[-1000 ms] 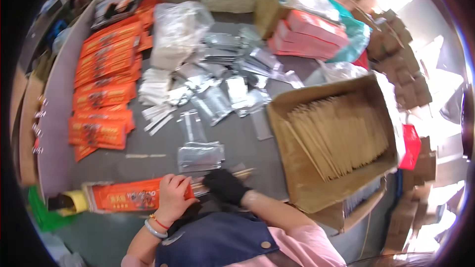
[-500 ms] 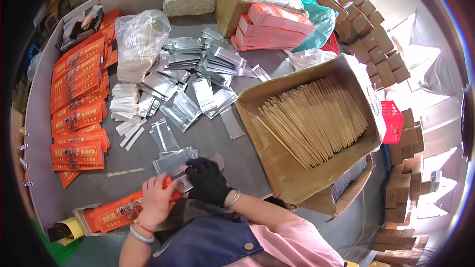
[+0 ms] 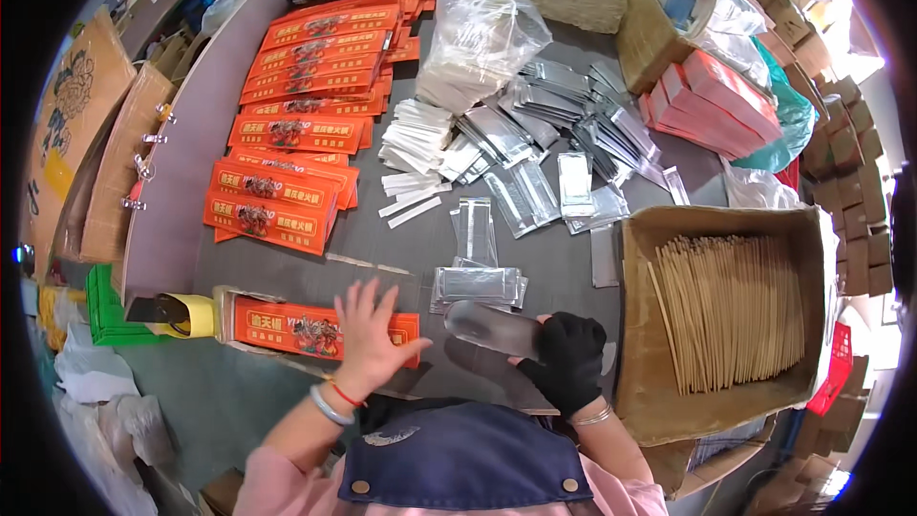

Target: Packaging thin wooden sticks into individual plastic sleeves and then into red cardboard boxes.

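My bare left hand [image 3: 368, 339] is spread out over the orange-red printed paper sleeves [image 3: 277, 325] at the table's front edge, fingers apart and holding nothing. These sleeves lie flat in a shallow cardboard holder [image 3: 225, 315]. On my right hand [image 3: 568, 363] is a black glove with bare fingertips. Its fingers are closed on the right end of an oblong, translucent grey piece with a rounded tip [image 3: 482, 323]; its exact kind I cannot make out. Just beyond that tip, a small pile of flat silver-and-clear packets [image 3: 478, 284] rests on the table.
Stacked orange-red sleeves [image 3: 287, 134] line the left side. White paper strips [image 3: 415, 139], loose silver packets [image 3: 525, 196] and a clear plastic bag [image 3: 478, 43] occupy the middle. A carton [image 3: 640, 373] of wooden chopsticks [image 3: 731, 315] stands right, pink-red bundles [image 3: 712, 105] behind it.
My hands, together at the sleeves' right end before, are now apart. The left hand's fingers have spread; the right has moved right with the oblong piece. The view has swung left.
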A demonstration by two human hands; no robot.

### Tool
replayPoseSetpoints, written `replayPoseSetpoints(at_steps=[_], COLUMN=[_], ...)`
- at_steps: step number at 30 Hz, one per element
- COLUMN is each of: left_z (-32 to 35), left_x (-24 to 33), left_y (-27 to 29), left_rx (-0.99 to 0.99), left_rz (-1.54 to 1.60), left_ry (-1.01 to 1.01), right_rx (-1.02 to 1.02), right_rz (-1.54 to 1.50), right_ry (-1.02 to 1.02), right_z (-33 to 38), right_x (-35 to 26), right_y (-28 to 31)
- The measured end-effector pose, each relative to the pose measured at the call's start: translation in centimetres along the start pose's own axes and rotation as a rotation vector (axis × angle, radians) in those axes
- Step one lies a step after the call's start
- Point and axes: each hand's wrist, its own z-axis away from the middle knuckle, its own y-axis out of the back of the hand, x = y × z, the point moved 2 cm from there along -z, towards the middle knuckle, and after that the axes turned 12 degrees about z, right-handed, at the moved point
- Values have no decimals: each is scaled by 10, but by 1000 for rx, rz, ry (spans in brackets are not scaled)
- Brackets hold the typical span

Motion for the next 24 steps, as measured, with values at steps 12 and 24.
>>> replayPoseSetpoints(at_steps=[12,24], left_z=[8,-145], left_x=[-18,-61], left_y=[-15,-24], left_rx=[-37,150], left_rz=[220,84], left_ry=[123,-151], right_rx=[-138,371], right_rz=[-77,455], right_ry=[247,-735], right_z=[-18,77], right_x=[-58,185], right_y=[-45,-29])
